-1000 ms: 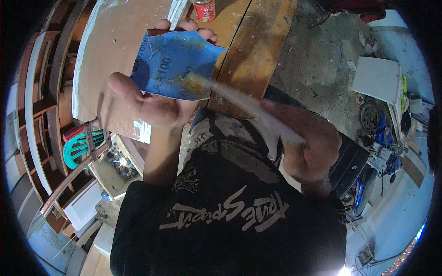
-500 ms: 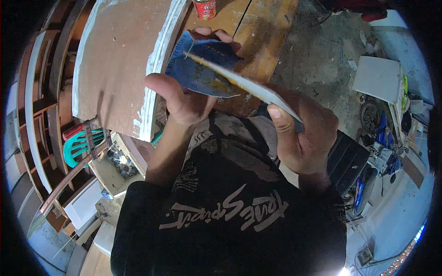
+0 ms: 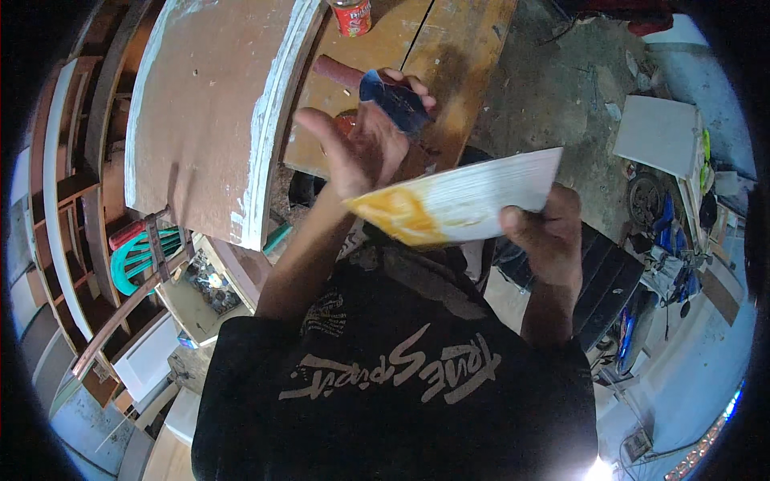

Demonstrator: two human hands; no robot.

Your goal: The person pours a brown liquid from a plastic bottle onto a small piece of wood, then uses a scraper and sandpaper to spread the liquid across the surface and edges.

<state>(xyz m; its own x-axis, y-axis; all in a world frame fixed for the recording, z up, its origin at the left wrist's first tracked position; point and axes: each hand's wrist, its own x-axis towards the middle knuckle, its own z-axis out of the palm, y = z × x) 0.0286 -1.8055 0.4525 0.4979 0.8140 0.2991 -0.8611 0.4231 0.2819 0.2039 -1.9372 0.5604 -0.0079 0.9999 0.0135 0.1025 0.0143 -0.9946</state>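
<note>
My left hand point(image 3: 361, 148) is raised palm up over the wooden table, its thumb spread wide. Its fingers curl around the far edge of a dark blue thin sheet point(image 3: 395, 103), which lies across them. In my right hand point(image 3: 552, 232) a flat white panel point(image 3: 489, 192) is pinched at its right end, thumb on top. Yellow paste point(image 3: 405, 212) is smeared over the panel's left end, which comes close to my left wrist.
A large brown board point(image 3: 216, 104) with white-smeared edges lies at the left. On the wooden table point(image 3: 457, 72) are a red can point(image 3: 351, 18) and a reddish-brown rolled piece point(image 3: 337, 70). An open drawer-like box point(image 3: 204, 293) of small pieces and a green chair point(image 3: 148, 256) stand lower left.
The white panel has turned from nearly edge-on to show its broad, paste-smeared face. My left hand has moved right and away from me, and the blue sheet now shows smaller and darker.
</note>
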